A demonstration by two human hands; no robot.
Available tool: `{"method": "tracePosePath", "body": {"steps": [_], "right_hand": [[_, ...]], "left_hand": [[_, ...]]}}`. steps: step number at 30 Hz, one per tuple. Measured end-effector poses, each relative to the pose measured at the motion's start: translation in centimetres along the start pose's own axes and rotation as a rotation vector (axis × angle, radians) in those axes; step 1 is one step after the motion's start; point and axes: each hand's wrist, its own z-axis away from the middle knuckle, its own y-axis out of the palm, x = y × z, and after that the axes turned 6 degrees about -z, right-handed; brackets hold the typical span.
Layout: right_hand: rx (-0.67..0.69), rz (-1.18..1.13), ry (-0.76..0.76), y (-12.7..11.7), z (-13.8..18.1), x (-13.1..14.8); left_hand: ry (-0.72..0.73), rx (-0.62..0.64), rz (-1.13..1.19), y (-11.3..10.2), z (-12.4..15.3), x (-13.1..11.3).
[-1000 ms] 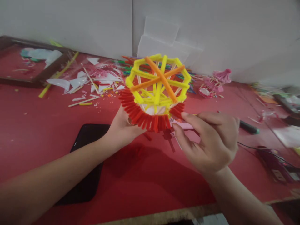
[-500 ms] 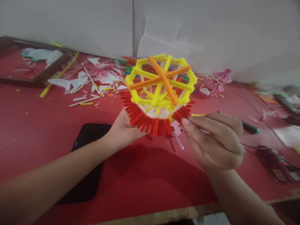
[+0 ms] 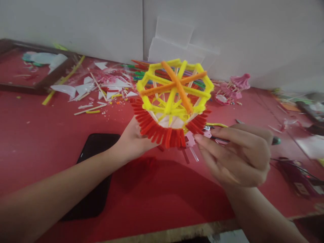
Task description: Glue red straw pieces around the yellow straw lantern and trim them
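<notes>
My left hand [image 3: 131, 140] grips from below a round craft piece [image 3: 174, 101]: a yellow pipe-cleaner frame with crossed orange spokes and a fringe of red pipe-cleaner bits around its rim. It is held above the red table [image 3: 157, 195]. My right hand [image 3: 238, 157] is just right of the fringe, fingers closed on a thin dark tool with a green end [image 3: 276, 141]. A short yellow pipe-cleaner piece [image 3: 217, 125] shows at the fingertips, next to the fringe.
A black phone [image 3: 95, 175] lies under my left forearm. White and coloured scraps [image 3: 101, 91] litter the back left beside a wooden frame [image 3: 37, 86]. Pink paper umbrellas [image 3: 233, 87] stand back right. A purple device with a cord [image 3: 298, 175] sits at right.
The craft piece has shifted slightly right and tilted. My right hand moved right and lowered, with the tool and yellow piece now showing at its fingertips.
</notes>
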Motion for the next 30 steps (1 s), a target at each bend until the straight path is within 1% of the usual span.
{"method": "tracePosePath", "body": {"steps": [3, 8, 16, 18, 20, 22, 23, 25, 26, 27, 30], "right_hand": [[-0.004, 0.014, -0.025, 0.0, -0.1, 0.0], [0.043, 0.041, -0.049, -0.3, -0.4, 0.1], [0.069, 0.039, -0.007, -0.3, -0.5, 0.5], [0.083, 0.033, 0.014, -0.2, -0.5, 0.3], [0.093, -0.028, 0.027, 0.1, -0.5, 0.1], [0.181, -0.145, 0.026, 0.6, -0.4, 0.1], [0.266, -0.213, 0.014, 0.9, -0.3, 0.3], [0.485, -0.329, 0.000, 1.5, 0.0, 0.8], [0.581, -0.370, -0.002, 1.9, 0.3, 1.2], [0.649, -0.399, 0.003, 2.3, 0.6, 1.6], [0.729, -0.423, 0.038, 3.2, 1.5, 2.8]], "left_hand": [[-0.012, -0.006, 0.003, 0.1, 0.1, -0.1], [-0.041, -0.014, 0.001, 0.3, 0.1, -0.1], [-0.048, -0.034, -0.017, 0.1, 0.3, 0.2], [-0.069, -0.066, 0.004, 0.1, 0.3, 0.4], [-0.071, -0.140, -0.013, 0.0, 0.1, 0.8], [-0.071, -0.263, -0.047, -0.2, -0.2, 1.3], [-0.076, -0.327, -0.055, -0.4, -0.4, 1.4], [-0.096, -0.417, -0.050, -0.6, -0.7, 1.6], [-0.105, -0.430, -0.048, -0.7, -0.7, 1.6], [-0.108, -0.423, -0.050, -0.7, -0.8, 1.5], [-0.105, -0.376, -0.057, -0.6, -0.8, 1.1]]}}
